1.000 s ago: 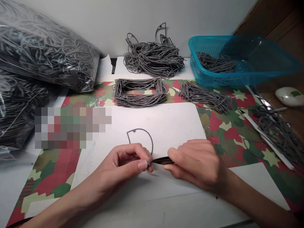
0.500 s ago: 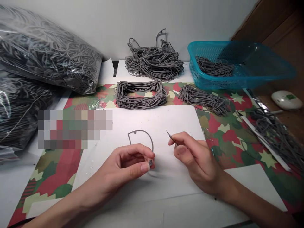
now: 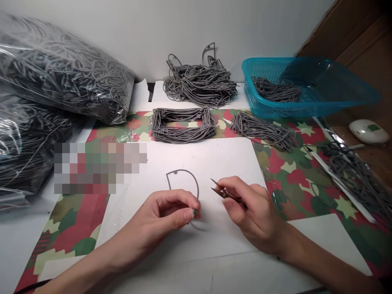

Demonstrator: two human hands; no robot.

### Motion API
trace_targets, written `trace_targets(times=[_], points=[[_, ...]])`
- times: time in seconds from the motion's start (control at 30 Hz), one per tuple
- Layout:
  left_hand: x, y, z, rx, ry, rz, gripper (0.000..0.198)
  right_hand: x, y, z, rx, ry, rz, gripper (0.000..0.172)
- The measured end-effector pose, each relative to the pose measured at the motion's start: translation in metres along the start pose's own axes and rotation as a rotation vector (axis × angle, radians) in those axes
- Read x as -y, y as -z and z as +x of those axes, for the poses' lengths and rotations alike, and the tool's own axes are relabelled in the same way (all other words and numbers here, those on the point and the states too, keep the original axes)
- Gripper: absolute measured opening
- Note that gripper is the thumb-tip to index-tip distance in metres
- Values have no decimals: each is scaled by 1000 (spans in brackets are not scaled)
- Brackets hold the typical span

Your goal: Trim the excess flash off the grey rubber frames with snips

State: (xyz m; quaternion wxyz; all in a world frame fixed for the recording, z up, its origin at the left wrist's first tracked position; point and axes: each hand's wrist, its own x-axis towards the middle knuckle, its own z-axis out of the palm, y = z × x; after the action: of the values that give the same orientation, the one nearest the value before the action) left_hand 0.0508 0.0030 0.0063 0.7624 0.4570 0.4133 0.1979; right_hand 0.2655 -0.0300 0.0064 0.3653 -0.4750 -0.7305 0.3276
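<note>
My left hand (image 3: 170, 214) pinches a thin grey D-shaped rubber gasket (image 3: 196, 181) between thumb and forefinger. The gasket's curved loop and one square corner stick up above the fingers, over the white sheet (image 3: 147, 163). At the fingertips shows a small grey nub; what it belongs to is partly hidden. To the right, my right hand (image 3: 252, 216) is closed round a pair of small snips (image 3: 218, 192). Two dark pointed tips stand apart and point left, toward the gasket without touching it. The palm hides the handles.
Behind the sheet are a rectangular stack of gaskets (image 3: 183, 136), a larger pile (image 3: 199, 83) and a bundle (image 3: 263, 130). A blue basket (image 3: 275, 108) holds more. Stuffed plastic bags (image 3: 76, 77) stand left. At right lie a white mouse (image 3: 369, 131) and loose strands (image 3: 358, 175).
The snips have turned in my right hand, so that both parted tips now show. My left hand keeps the gasket in nearly the same place. The whole view has shifted slightly.
</note>
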Motion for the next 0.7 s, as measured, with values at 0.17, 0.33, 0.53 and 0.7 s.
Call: trace_targets(times=[0.17, 0.33, 0.53, 0.7], points=[[0, 1, 0, 29, 2, -14, 25, -1, -1, 0, -13, 54, -13, 22], [2, 0, 0, 49, 7, -75, 22, -4, -6, -3, -41, 44, 198, 33], [3, -4, -1, 20, -28, -17, 20, 3, -9, -3, -24, 39, 253, 13], [2, -7, -1, 29, -51, -32, 16, 8, -10, 1, -11, 31, 304, 16]])
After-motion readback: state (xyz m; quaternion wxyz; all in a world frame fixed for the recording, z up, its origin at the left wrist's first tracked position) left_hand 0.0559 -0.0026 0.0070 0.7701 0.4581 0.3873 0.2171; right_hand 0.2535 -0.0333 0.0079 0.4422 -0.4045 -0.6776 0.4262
